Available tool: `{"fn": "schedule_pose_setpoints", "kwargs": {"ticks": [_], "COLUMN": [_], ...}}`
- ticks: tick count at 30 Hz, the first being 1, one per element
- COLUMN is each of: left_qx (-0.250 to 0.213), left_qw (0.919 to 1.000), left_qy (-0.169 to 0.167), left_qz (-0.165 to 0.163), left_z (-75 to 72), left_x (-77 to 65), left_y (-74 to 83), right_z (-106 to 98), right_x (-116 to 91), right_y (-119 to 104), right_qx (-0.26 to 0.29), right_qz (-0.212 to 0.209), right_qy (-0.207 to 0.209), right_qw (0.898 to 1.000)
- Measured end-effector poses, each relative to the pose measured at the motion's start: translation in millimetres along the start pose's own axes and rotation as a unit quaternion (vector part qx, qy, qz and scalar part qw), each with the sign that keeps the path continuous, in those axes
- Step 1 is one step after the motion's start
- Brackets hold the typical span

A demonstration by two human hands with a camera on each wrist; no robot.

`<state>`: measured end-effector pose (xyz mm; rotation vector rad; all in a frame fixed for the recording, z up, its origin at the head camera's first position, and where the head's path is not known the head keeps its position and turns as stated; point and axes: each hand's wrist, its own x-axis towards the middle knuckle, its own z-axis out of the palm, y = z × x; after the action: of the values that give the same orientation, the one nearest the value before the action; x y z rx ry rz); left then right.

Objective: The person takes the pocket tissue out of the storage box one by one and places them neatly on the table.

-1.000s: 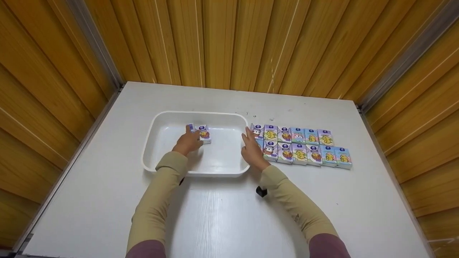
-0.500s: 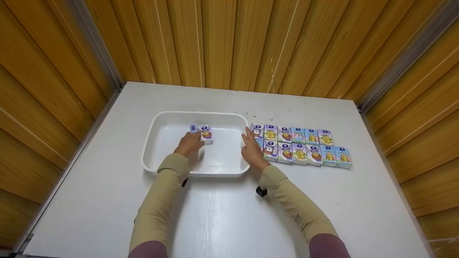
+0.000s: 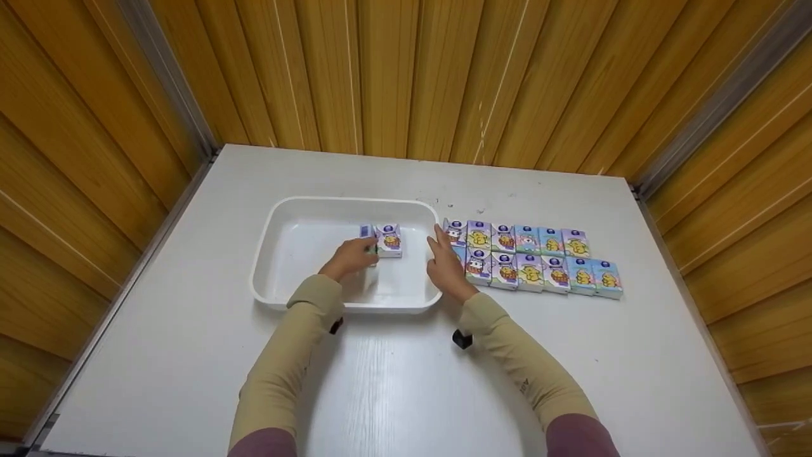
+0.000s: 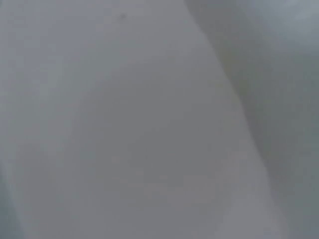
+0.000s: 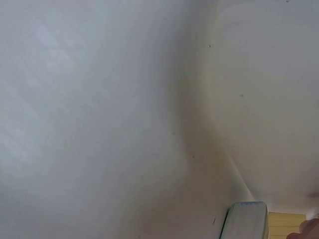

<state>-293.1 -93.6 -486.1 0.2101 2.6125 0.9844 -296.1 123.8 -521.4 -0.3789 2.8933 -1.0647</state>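
Note:
My left hand (image 3: 350,257) reaches into a white plastic tray (image 3: 346,307) and grips a small tissue pack (image 3: 366,231) on its edge, a narrow side with a bluish label facing up; fingers hide its lower part. Against its right side lies a purple tissue pack (image 3: 389,240) with a cartoon figure facing up. My right hand (image 3: 448,270) rests at the tray's right rim with fingers straight. In the left wrist view there is only a blurred pale surface (image 4: 149,124). The right wrist view shows fingertips (image 5: 308,230) at the lower right corner.
Two rows of cartoon tissue packs (image 3: 530,270), purple and blue, lie right of the tray on the white table (image 3: 406,381). A pack's pale end (image 5: 245,221) shows low in the right wrist view. Wood-patterned panels (image 3: 406,76) stand around the table.
My left hand has moved right within the tray, and both packs there have shifted right with it. Its extended index finger has come down. The right hand stays at the rim.

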Motion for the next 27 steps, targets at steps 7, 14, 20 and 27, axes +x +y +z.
{"fn": "schedule_pose_setpoints", "kwargs": {"ticks": [7,14,20,27], "left_qx": [0.003,-0.007,-0.047,-0.103], "left_qw": [0.9983,0.9947,0.9968,0.9875], "left_qy": [-0.002,0.012,-0.038,-0.119], "left_qz": [0.058,0.102,0.052,-0.001], "left_z": [49.2,124.6,75.8,8.2], "left_x": [73.0,192.8,98.5,-20.2], "left_y": [-50.3,-154.4,-64.0,41.7], "right_z": [-0.1,0.3,0.7,-0.3], "right_x": [-0.4,-0.5,-0.1,-0.4], "right_y": [0.1,0.0,-0.3,-0.3], "right_qx": [0.004,0.001,0.007,0.014], "right_qz": [-0.004,-0.005,0.001,-0.002], "right_qy": [0.007,0.01,0.01,0.01], "right_qw": [1.0,1.0,1.0,1.0]}}
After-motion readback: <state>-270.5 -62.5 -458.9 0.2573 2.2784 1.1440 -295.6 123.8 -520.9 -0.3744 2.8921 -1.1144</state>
